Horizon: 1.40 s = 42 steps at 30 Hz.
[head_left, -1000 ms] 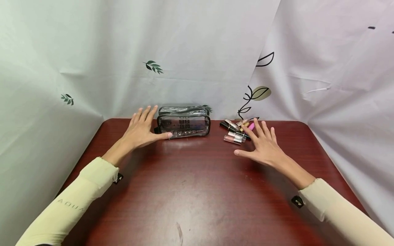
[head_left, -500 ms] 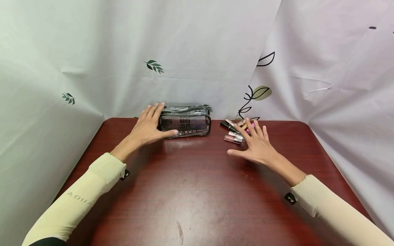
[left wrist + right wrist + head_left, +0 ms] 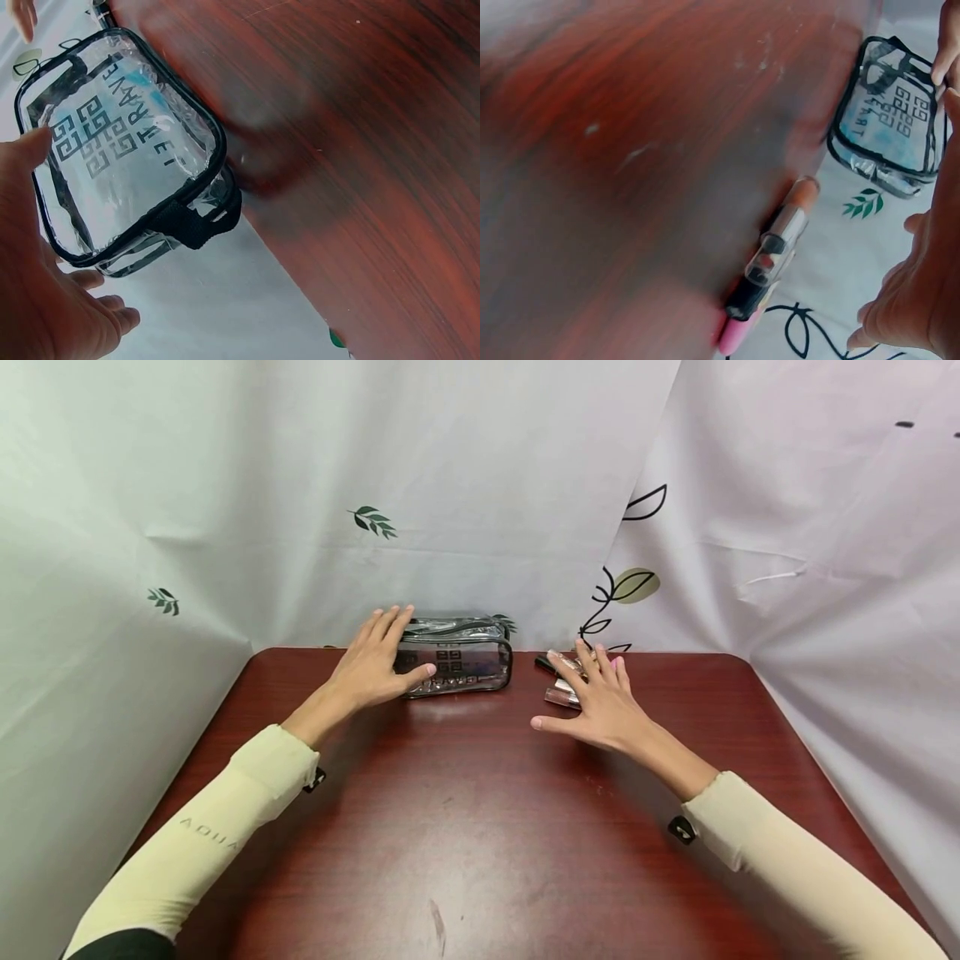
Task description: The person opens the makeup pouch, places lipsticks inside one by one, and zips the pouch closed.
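A clear travel pouch [image 3: 472, 664] with black piping and "TRAVEL" lettering stands at the table's back edge. My left hand [image 3: 366, 667] is at its left end, thumb before the front face and the other fingers extended along the far side. In the left wrist view those fingers look relaxed around the pouch [image 3: 127, 150]; whether they touch it I cannot tell. My right hand [image 3: 606, 708] hovers with spread fingers over a small pile of makeup tubes, partly hiding it. Among them are a lip gloss tube [image 3: 561, 697], a black tube [image 3: 545, 664] and a pink one [image 3: 739, 336].
The dark red wooden table [image 3: 450, 827] has rounded back corners. White curtains [image 3: 480, 485] with leaf prints enclose it at the back and both sides, close behind the pouch and the tubes.
My left hand has moved right, to the pouch's left end. The right hand has shifted left over the makeup tubes and covers more of them. Pouch and tubes stay put.
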### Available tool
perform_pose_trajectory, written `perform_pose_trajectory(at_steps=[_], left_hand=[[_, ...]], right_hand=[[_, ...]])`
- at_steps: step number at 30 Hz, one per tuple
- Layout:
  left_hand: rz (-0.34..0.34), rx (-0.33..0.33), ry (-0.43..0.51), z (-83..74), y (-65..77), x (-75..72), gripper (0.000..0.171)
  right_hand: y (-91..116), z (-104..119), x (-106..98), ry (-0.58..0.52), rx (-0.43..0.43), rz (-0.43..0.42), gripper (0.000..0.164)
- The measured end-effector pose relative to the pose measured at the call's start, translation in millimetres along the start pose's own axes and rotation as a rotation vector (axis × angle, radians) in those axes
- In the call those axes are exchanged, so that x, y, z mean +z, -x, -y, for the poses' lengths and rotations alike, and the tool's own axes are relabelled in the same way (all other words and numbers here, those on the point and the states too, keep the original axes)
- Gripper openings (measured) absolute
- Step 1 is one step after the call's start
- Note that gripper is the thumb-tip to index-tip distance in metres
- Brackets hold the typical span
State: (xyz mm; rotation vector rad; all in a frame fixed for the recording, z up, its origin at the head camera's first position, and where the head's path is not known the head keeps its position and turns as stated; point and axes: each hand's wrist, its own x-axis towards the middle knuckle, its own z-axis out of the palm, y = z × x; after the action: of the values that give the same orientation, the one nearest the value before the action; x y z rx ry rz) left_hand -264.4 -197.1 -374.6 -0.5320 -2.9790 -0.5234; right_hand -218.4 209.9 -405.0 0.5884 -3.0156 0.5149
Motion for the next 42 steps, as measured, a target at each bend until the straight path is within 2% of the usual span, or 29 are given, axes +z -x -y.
perform_pose_trajectory(at_steps=[4,12,20,25,42], left_hand=[[-0.013,0.029,0.007,-2.8,-2.5,1.1,0.104],[-0.001,0.024,0.023,-3.0,-4.7,4.6,0.098],[-0.018,0.024,0.097,-4.7,-5.8,5.6,0.082],[-0.026,0.035,0.104,-6.2,-6.7,5.7,0.07],[-0.034,-0.003,0.124,-6.0,-7.4,9.3,0.069]], right_hand=[[-7,8,2,-0.004,0.001,0.006,0.113],[-25,27,7,0.038,-0.046,-0.011,0.112],[-40,39,7,-0.007,-0.07,-0.027,0.114],[-48,48,6,-0.026,-0.076,-0.036,0.114],[-81,75,8,-0.125,-0.108,-0.093,0.092]])
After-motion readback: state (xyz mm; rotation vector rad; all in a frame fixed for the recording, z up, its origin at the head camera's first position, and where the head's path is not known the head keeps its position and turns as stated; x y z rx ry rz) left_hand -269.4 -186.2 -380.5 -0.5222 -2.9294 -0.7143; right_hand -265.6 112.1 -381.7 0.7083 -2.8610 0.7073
